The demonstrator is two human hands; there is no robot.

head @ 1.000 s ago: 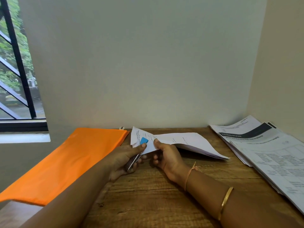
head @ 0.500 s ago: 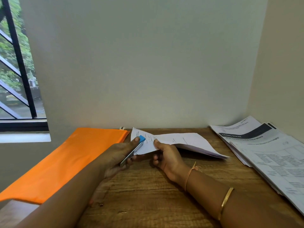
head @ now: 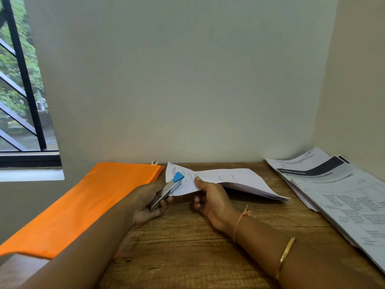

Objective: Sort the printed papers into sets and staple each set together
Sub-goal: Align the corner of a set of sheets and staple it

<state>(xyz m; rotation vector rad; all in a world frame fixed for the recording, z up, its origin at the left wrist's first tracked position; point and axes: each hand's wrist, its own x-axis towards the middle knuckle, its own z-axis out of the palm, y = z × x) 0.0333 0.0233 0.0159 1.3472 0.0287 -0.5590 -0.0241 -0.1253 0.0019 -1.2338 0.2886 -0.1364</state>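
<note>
Over wooden desk [head: 187,253], left hand [head: 143,205] grips blue-tipped stapler [head: 169,189], right hand [head: 211,202] pinches curled papers [head: 231,177].

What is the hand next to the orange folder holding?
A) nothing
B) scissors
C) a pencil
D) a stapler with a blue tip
D: the left hand grips a silver stapler with a blue tip, set at the corner of the paper set that the right hand holds.
</note>
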